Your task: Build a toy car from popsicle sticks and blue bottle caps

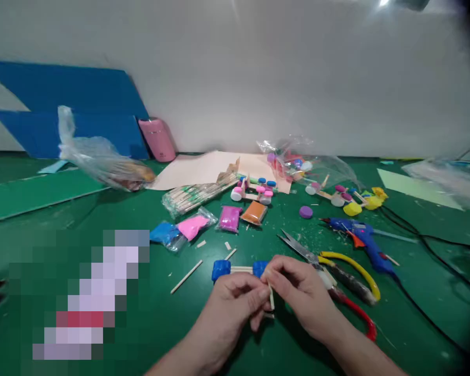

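Note:
My left hand (235,308) and my right hand (297,290) meet at the front middle of the table, fingertips pinched together. Between them is a short thin wooden stick (271,300), held upright at a slight tilt. Just beyond my fingers lie two blue clay wheels (221,270) joined by pale sticks (241,269); my hands partly cover them. Whether my fingers touch these wheels I cannot tell. A loose wooden stick (186,277) lies to the left. Close to my right hand lie scissors (348,279) with yellow and red handles.
A blue glue gun (362,237) with its black cord lies at the right. Behind are clay packets (230,218), a bag of sticks (199,196), small clay-wheeled cars (253,193) and a purple clay disc (306,212). A pink container (157,140) stands by the wall.

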Demonstrator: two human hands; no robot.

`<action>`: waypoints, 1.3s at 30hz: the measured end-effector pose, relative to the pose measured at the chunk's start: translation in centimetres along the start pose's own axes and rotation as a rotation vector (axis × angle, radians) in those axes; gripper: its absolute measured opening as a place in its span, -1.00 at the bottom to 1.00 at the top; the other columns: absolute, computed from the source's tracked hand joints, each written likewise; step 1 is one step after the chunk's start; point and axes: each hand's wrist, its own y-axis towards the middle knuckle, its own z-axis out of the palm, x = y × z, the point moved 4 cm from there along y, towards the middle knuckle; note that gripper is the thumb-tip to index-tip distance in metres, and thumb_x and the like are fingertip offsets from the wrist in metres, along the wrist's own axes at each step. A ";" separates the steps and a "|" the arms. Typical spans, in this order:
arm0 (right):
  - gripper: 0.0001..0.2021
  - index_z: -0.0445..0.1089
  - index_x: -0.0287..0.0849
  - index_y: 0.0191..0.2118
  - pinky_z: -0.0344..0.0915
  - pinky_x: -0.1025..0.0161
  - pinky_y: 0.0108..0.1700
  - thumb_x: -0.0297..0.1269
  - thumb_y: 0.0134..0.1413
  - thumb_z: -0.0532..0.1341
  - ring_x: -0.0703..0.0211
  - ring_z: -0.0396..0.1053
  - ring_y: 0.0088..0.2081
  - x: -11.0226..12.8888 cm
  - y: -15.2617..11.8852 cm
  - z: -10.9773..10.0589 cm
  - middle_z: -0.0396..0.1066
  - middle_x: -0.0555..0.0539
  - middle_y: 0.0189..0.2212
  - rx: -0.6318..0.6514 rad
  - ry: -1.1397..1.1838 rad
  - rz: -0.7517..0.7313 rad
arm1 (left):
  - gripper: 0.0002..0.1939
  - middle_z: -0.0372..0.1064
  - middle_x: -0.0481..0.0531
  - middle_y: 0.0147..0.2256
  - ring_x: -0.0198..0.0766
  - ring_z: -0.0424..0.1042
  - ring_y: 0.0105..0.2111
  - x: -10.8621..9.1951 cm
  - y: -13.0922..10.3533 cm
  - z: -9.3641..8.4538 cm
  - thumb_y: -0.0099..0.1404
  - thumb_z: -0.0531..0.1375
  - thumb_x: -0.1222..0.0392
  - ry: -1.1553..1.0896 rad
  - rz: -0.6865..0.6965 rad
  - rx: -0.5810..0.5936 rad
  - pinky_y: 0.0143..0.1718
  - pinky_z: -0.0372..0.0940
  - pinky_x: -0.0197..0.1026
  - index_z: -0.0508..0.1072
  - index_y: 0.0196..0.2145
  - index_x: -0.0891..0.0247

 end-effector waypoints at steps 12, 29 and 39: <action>-0.79 0.35 -0.19 -0.42 0.21 0.38 -0.41 -0.18 0.08 0.10 0.28 0.26 -0.45 0.2 0.3 0.2 0.32 0.03 -0.52 -0.010 0.008 0.039 | -0.83 0.26 -0.07 -0.66 -0.49 0.13 -0.66 -0.6 -0.2 0.1 -0.04 0.31 0.19 -0.046 -0.002 -0.022 -0.69 -0.03 -0.42 0.47 -0.60 0.38; -0.54 0.20 -0.28 -0.10 0.30 0.10 -0.34 -0.09 -0.11 0.08 -0.06 0.35 -0.32 -5.3 -5.4 -19.6 0.33 -0.29 -0.18 -0.649 -1.159 0.341 | -0.86 0.29 -0.07 -0.64 -0.50 0.13 -0.65 -1.3 -0.4 -0.7 -0.02 0.30 0.22 -0.086 -0.016 -0.069 -0.64 -0.05 -0.41 0.45 -0.59 0.34; -0.72 0.35 -0.16 -0.39 0.26 -0.02 -0.30 -0.09 -0.24 0.15 -0.19 0.36 -0.35 -6.1 -4.2 -21.9 0.41 -0.16 -0.48 -0.620 -0.796 0.580 | -0.87 0.35 -0.05 -0.62 -0.51 0.16 -0.64 -1.4 -0.3 -0.9 -0.02 0.31 0.23 -0.092 -0.009 -0.070 -0.60 0.01 -0.41 0.46 -0.59 0.33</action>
